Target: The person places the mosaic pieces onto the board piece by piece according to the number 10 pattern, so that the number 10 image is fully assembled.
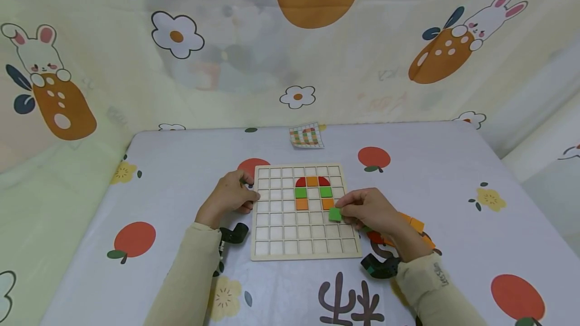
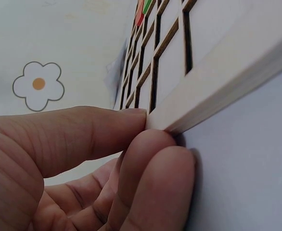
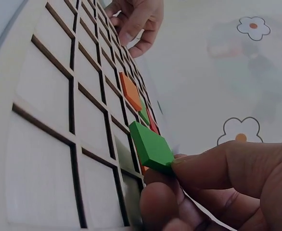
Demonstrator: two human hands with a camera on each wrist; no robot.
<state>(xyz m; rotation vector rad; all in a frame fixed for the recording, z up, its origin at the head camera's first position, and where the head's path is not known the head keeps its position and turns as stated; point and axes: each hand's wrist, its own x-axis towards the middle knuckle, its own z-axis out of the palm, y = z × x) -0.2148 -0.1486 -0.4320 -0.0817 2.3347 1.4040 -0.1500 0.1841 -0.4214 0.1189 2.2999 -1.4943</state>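
Note:
A wooden grid board [image 1: 276, 235] lies flat on the table, with red, orange and green tiles set in an arch shape in its upper right part. My left hand [image 1: 228, 194] grips the board's left edge, thumb on the rim and curled fingers against its side in the left wrist view. Between thumb and fingers of my right hand [image 1: 373, 210] is a green square tile [image 3: 150, 147], tilted just above the cells near the right edge. Under that arch's right leg sits an orange tile [image 1: 328, 204], partly covered by the right hand.
Loose orange tiles [image 1: 416, 224] and a few red and green ones lie right of the board, partly hidden by the right arm. A small pattern card [image 1: 306, 136] with a coloured grid lies behind the board. Printed cloth covers the table [image 1: 430, 175].

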